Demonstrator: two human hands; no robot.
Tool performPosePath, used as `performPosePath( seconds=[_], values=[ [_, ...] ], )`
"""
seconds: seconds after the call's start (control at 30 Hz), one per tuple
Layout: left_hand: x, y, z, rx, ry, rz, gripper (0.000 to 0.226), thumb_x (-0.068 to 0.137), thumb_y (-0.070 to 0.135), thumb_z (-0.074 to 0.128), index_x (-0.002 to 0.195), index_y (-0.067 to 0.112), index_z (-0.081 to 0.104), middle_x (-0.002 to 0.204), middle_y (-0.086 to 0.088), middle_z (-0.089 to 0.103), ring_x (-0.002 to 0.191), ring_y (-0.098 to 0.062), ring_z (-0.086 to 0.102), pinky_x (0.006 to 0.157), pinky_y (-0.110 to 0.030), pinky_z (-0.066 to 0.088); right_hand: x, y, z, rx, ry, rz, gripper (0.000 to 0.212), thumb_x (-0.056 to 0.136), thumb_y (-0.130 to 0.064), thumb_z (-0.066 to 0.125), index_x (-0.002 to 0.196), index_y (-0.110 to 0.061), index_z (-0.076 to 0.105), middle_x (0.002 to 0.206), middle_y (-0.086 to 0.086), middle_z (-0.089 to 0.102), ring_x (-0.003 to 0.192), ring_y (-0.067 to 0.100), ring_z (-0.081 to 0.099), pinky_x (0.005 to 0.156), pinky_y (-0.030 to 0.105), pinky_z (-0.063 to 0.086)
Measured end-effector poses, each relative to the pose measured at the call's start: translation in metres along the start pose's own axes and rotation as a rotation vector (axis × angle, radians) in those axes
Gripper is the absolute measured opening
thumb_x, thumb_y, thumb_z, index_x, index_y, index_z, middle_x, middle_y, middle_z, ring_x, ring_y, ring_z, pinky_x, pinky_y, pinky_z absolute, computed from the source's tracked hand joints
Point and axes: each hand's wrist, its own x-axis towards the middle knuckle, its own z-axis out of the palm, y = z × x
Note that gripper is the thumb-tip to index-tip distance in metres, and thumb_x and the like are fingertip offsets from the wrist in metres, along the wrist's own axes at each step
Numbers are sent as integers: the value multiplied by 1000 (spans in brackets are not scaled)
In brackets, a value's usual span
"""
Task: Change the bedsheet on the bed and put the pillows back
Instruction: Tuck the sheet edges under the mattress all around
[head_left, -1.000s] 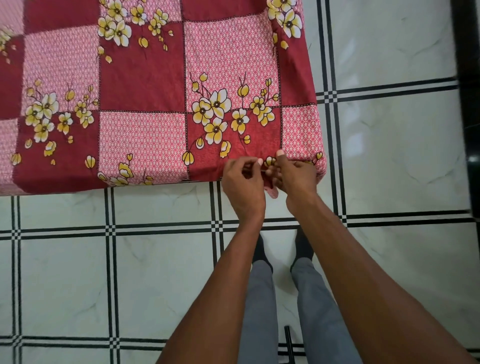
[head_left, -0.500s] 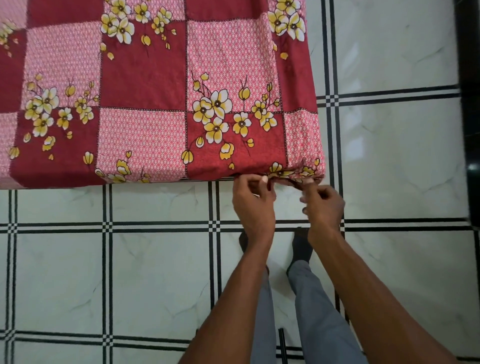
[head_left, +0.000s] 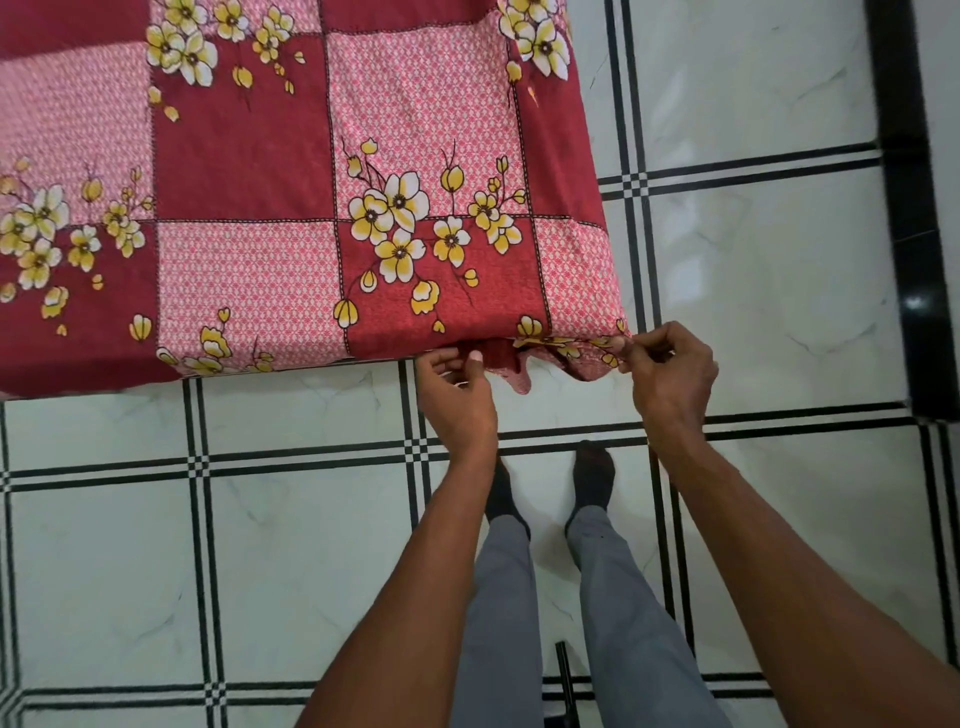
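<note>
Head cam, wide-angle, faces fwd and down, close above bed corner (head_left: 597, 291)

The bed (head_left: 311, 208) fills the upper left and blocks any way there; its red flowered bedsheet (head_left: 249, 156) hangs over the near edge down to the floor (head_left: 753, 260). To the right of the bed the tiled floor is open as far as a black border strip (head_left: 904, 208). In front of the bed's near edge the floor is also open, except for the person's two feet (head_left: 592, 478) standing close to the bed's corner.
</note>
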Motion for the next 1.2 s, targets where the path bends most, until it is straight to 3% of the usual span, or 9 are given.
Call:
performPosePath(
  seconds=[0.13, 0.2, 0.33, 0.43, 0.57, 0.73, 0.87, 1.07, 1.2],
  values=[
    [14, -4, -1, -233, -72, -376, 69, 83, 23, 84, 140, 16, 45, 133, -1, 57, 114, -16, 57, 84, -14, 41, -5, 14, 16, 129, -88, 218, 22, 89, -35, 79, 98, -23, 63, 119, 8, 66, 109, 19, 63, 99, 49, 55],
    [18, -8, 5, -337, -224, -492, 86, 80, 20, 87, 150, 18, 36, 138, 0, 57, 122, -16, 53, 105, -30, 38, -11, 21, 20, 181, -242, 321, 58, 83, -47, 82, 128, -30, 49, 152, 5, 41, 135, 16, 41, 113, 42, 38],
    [15, -21, 23, -172, -379, -320, 54, 85, 27, 81, 134, 20, 60, 123, 2, 71, 117, -16, 62, 109, -39, 45, 4, 38, 35, 297, -464, 307, 111, 73, -39, 91, 156, -38, 18, 162, -3, 31, 143, 15, 39, 109, 37, 41],
    [6, -26, 30, -137, -358, -213, 26, 95, 32, 73, 118, 21, 70, 116, 1, 74, 110, -15, 67, 99, -32, 51, 13, 46, 44, 279, -430, 330, 79, 83, -21, 86, 148, -27, 42, 143, -2, 56, 122, 14, 61, 90, 32, 55],
    [-6, -26, 26, -233, -427, -309, 12, 99, 22, 67, 110, 21, 72, 110, 2, 76, 106, -16, 71, 100, -34, 54, -13, 43, 32, 335, -335, 501, 21, 98, 0, 58, 117, -6, 67, 106, 8, 71, 95, 18, 67, 101, 50, 56],
    [-18, -9, 22, -336, -347, -510, 22, 97, 19, 69, 119, 15, 64, 114, -12, 75, 94, -26, 75, 76, -36, 62, -44, 2, 29, 567, -419, 735, 16, 101, -20, 61, 110, -12, 73, 96, 7, 75, 95, 25, 67, 91, 42, 57],
    [-16, 1, 25, -183, -300, -405, 14, 90, 23, 78, 100, 14, 75, 95, -3, 78, 88, -19, 75, 77, -32, 62, -44, -19, 47, 809, -537, 741, 32, 99, -29, 67, 129, -17, 67, 121, 7, 73, 110, 24, 68, 96, 43, 59],
    [-2, 21, 23, -263, -182, -490, 23, 83, 7, 81, 104, 1, 75, 84, -9, 74, 58, -10, 62, 53, -19, 51, -32, -31, 57, 738, -231, 712, 18, 93, 3, 69, 111, 2, 71, 109, 16, 75, 96, 26, 74, 80, 30, 62],
    [5, 41, 18, -553, -71, -668, 12, 94, -3, 62, 105, -2, 68, 108, -21, 73, 84, -23, 73, 80, -30, 62, -26, -51, 71, 892, 21, 981, 23, 87, 9, 72, 109, 3, 66, 98, 15, 72, 76, 19, 72, 62, 24, 62]
  ],
)
